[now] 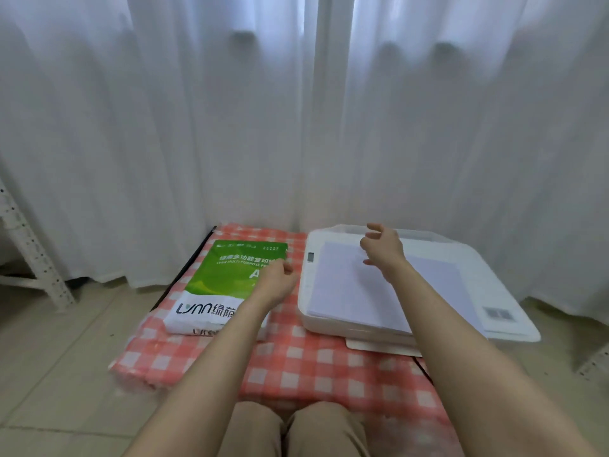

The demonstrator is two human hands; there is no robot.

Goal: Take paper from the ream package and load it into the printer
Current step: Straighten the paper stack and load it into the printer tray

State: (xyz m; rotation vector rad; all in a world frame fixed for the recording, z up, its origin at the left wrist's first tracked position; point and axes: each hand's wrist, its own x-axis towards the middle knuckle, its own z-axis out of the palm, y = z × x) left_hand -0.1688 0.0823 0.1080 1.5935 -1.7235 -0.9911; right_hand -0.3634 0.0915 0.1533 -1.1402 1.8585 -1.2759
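Observation:
A green and white ream package (224, 285) lies flat on the left of a low table with a red checked cloth (313, 367). To its right stands a white printer (494, 285) with a stack of white paper (349, 291) lying on its lid. My left hand (280, 278) hovers over the ream's right edge, fingers loosely curled, holding nothing. My right hand (382, 249) is raised above the far part of the paper stack, fingers spread and relaxed, not gripping anything.
White curtains (296, 127) hang right behind the table. A white perforated metal rack leg (36, 255) stands at the left, another rack piece (593, 361) at the right. A flat tray (379, 346) juts from the printer's front. My knees (296, 430) are at the table's near edge.

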